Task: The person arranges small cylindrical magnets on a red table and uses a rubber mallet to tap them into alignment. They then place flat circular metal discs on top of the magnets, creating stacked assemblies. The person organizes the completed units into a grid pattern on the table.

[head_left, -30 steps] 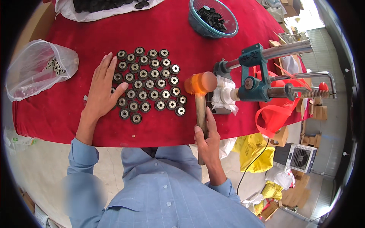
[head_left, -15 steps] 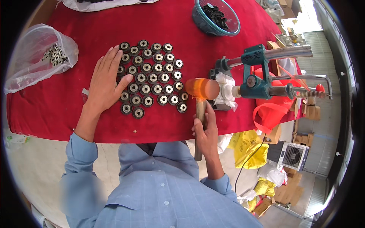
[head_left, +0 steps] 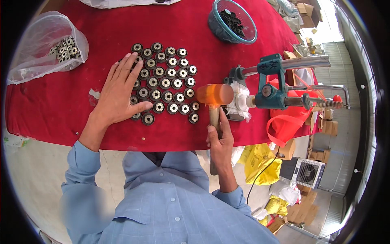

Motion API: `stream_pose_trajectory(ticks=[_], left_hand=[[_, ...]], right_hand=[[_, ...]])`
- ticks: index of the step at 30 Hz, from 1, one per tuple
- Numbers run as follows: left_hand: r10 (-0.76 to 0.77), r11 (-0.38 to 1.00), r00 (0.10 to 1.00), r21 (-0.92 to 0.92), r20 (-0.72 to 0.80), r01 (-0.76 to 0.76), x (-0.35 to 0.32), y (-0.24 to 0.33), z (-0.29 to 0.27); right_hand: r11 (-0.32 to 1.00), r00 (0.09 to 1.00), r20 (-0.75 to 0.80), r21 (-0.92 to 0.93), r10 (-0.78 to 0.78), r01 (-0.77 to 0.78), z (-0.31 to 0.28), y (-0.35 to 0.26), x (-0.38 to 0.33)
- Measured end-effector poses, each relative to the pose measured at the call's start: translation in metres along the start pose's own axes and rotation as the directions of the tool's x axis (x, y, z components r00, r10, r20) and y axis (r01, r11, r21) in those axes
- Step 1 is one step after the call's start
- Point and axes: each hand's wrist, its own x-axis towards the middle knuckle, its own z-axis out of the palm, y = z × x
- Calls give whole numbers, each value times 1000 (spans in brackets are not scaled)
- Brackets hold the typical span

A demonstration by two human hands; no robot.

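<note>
Several black rollers with silver bearings at their centres (head_left: 165, 83) stand in loose rows on the red cloth. My left hand (head_left: 115, 93) lies open and flat over the left edge of this group, its fingers slightly spread and its thumb pointing right across the lower rollers. Some rollers under the palm and fingers are hidden. To the right of the group, my right hand (head_left: 221, 144) grips the wooden handle of a mallet (head_left: 214, 94) with an orange head. The head lies just beside the rightmost rollers, close to the white-wrapped part of a green hand press (head_left: 270, 87).
A clear plastic bag of small bearings (head_left: 75, 30) stands at the left. At the back, a blue basin (head_left: 222, 34) holds black round parts. A red bag (head_left: 284, 126) lies behind the press; yellow bags (head_left: 262, 164) and a fan unit (head_left: 308, 171) are beyond the table edge (head_left: 122, 149).
My left hand has slid toward me and slightly right, covering more of the left rollers. My right hand and the mallet have barely moved. The whole view has shifted a little.
</note>
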Motion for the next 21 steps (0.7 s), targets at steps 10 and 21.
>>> stream_pose_trajectory(ticks=[10, 21], left_hand=[[-35, 999, 999, 16, 17, 35, 1, 0, 6], [-18, 999, 1000, 44, -20, 19, 0, 0, 5]], right_hand=[[979, 992, 14, -161, -126, 126, -18, 26, -26], [992, 992, -36, -11, -123, 123, -49, -18, -62]])
